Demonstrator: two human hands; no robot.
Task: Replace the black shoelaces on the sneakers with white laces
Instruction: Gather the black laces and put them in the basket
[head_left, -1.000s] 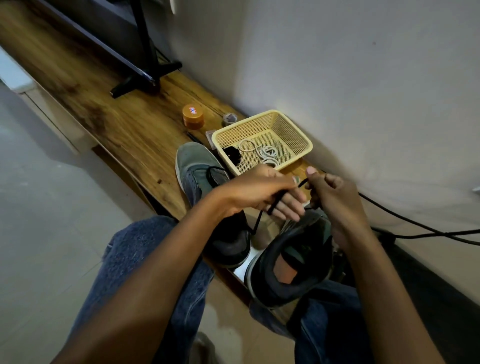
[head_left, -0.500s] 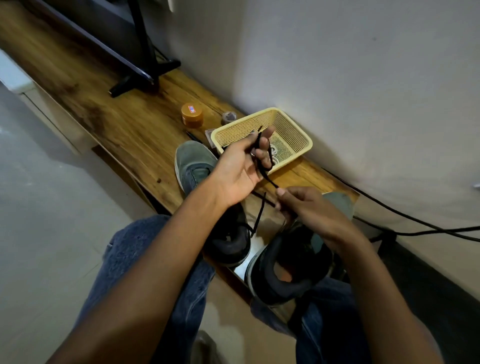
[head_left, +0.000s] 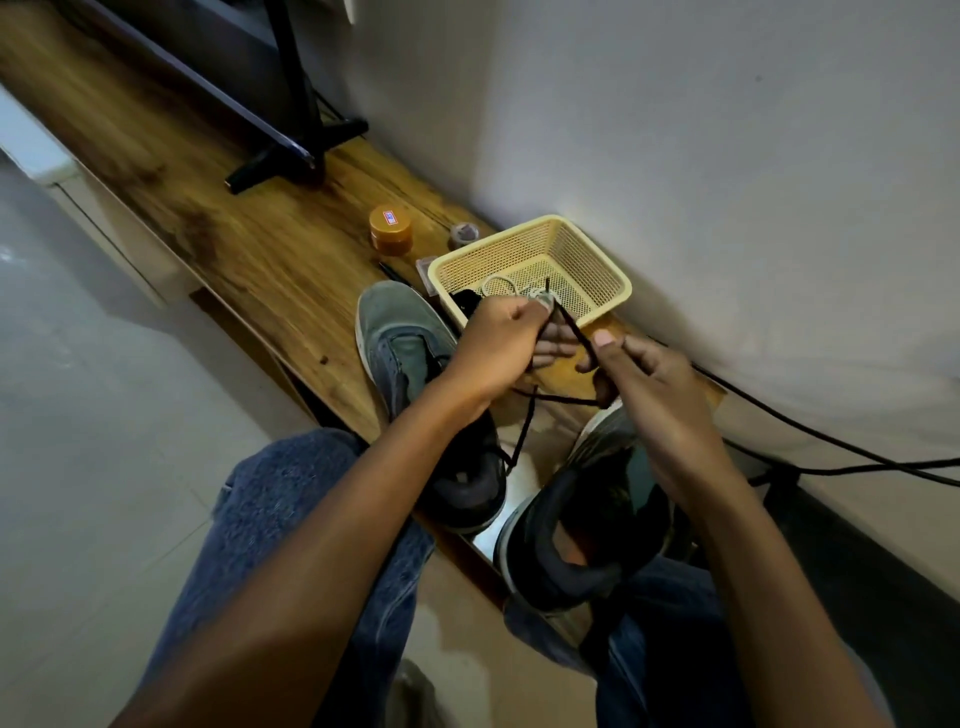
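Two hands on one black shoelace (head_left: 524, 436): from my remote view, right hand (head_left: 649, 384) pinches it over the near sneaker (head_left: 587, 530); left hand (head_left: 498, 348), raised half a second ago, now lower, fingers curled round it. Unlacing continues. White laces (head_left: 506, 287) wait in yellow basket (head_left: 587, 265) beyond.

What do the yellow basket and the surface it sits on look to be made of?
The yellow basket looks like moulded plastic: thin mesh walls of small holes, a smooth rolled rim, matte finish. The shelf under it looks like wood or wood-look laminate: brown grain streaks with a slight sheen; which of the two cannot be told.
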